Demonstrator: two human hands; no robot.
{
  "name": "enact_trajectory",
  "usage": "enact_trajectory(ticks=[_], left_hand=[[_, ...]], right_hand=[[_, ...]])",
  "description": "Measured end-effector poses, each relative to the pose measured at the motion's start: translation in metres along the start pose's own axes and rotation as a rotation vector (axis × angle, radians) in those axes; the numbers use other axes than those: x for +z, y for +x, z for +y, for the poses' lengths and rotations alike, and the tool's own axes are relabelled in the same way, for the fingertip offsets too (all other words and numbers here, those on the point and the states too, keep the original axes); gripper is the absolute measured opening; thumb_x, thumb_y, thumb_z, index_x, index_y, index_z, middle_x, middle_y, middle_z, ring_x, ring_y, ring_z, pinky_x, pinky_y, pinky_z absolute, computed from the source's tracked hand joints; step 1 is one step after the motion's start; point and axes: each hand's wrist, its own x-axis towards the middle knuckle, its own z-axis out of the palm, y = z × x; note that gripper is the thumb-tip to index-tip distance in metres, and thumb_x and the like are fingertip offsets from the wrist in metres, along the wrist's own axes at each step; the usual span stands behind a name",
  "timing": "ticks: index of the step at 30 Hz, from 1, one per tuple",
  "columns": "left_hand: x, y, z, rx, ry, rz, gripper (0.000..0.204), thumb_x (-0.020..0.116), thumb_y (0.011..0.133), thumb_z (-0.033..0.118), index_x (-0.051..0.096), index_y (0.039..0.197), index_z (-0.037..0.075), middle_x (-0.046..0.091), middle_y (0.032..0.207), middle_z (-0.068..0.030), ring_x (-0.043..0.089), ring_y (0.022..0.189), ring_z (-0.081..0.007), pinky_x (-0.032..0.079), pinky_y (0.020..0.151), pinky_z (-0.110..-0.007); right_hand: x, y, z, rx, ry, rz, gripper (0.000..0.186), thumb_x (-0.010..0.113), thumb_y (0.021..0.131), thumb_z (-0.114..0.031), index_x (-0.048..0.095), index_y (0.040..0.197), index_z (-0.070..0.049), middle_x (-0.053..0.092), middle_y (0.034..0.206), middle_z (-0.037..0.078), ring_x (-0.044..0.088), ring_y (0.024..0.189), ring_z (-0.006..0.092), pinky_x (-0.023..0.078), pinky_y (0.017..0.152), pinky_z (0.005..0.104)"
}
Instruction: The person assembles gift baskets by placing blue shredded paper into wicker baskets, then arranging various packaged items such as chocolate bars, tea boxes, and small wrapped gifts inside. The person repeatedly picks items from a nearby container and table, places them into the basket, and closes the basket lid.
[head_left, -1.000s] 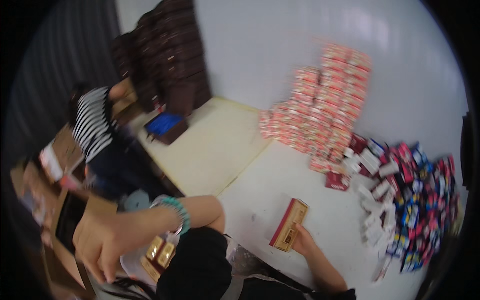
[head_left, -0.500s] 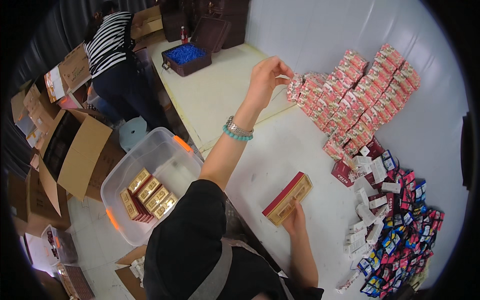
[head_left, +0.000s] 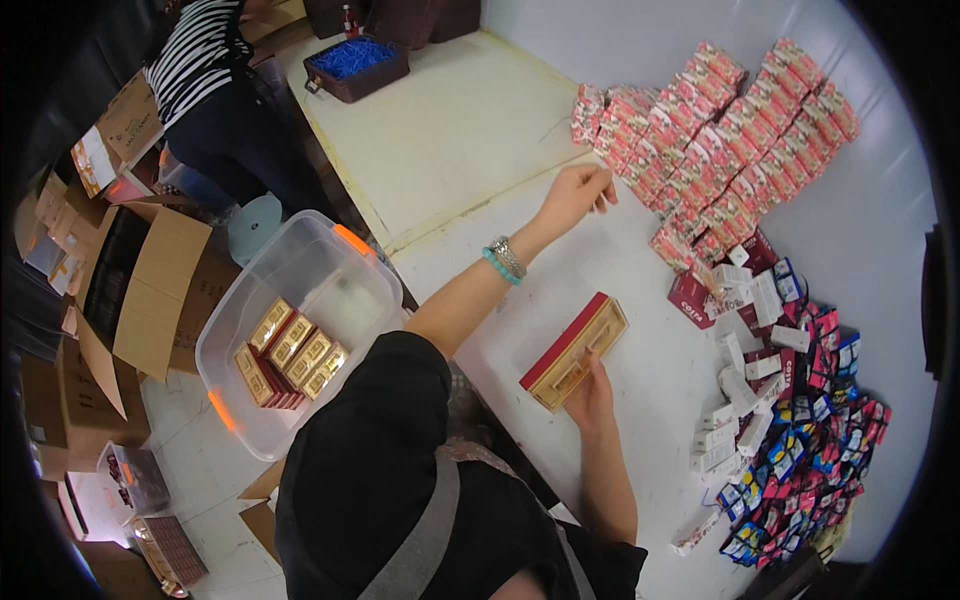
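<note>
My left hand point(head_left: 580, 194), with a metal watch and turquoise bead bracelet on its wrist, is over the table below the pink stack. Its fingers are loosely bent and apart, with nothing visible in them. My right hand point(head_left: 590, 395) grips the lower edge of a long gold-fronted box point(head_left: 577, 352) with a dark red side, held tilted above the white table point(head_left: 500, 330). Many pink-and-white patterned packets point(head_left: 720, 150) stand in stepped rows against the wall, beyond my left hand.
Small white cartons point(head_left: 738, 385), dark red boxes point(head_left: 690, 300) and a heap of blue, pink and black sachets point(head_left: 800, 470) lie at right. A clear bin point(head_left: 222, 330) at left holds gold boxes point(head_left: 290, 350). Behind it are cardboard cartons point(head_left: 160, 290) and a bending person point(head_left: 215, 90).
My left hand has drawn away from the pink stack's left end, toward me and right. My right hand keeps hold of the gold-fronted box. The whole view has shifted slightly.
</note>
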Motion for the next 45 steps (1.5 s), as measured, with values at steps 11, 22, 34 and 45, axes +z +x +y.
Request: enact_trajectory(ticks=[11,22,34,45], left_hand=[[0.053,-0.058,-0.116,-0.784,-1.184,-0.012,0.014,0.056,0.087,0.021,0.055,0.078,0.011,0.058,0.076,-0.0032,0.034,0.046,-0.0053,0.026,0.038,-0.018],[0.071,-0.077,-0.1,-0.391,-0.382,-0.199,0.021,0.054,0.089,0.023,0.06,0.086,0.003,0.06,0.076,-0.0023,0.051,0.068,-0.0079,0.043,0.061,-0.022],[0.077,-0.086,-0.098,-0.393,-0.239,-0.252,0.023,0.05,0.091,0.025,0.058,0.09,0.003,0.058,0.082,-0.0017,0.053,0.069,-0.0093,0.044,0.062,-0.023],[0.079,-0.086,-0.101,-0.371,-0.223,-0.252,0.021,0.05,0.092,0.022,0.059,0.091,0.003,0.056,0.08,-0.0002,0.049,0.067,-0.0073,0.043,0.059,-0.022]], right_hand=[[-0.002,-0.002,-0.002,0.047,-0.015,0.034,0.048,0.054,0.092,-0.031,0.041,0.13,-0.005,0.055,0.124,0.009,0.054,0.113,0.0228,0.043,0.097,0.0421],[0.004,-0.001,0.001,0.026,0.036,-0.016,0.048,0.052,0.093,-0.03,0.04,0.134,-0.007,0.052,0.128,0.009,0.05,0.118,0.0249,0.039,0.101,0.0434],[0.008,-0.004,-0.002,0.01,0.063,-0.009,0.047,0.052,0.093,-0.028,0.04,0.133,-0.005,0.052,0.128,0.01,0.051,0.117,0.025,0.04,0.101,0.0428],[0.005,-0.004,-0.002,0.013,0.056,-0.017,0.047,0.051,0.094,-0.028,0.039,0.134,-0.007,0.051,0.129,0.009,0.05,0.119,0.0245,0.039,0.102,0.0425]])
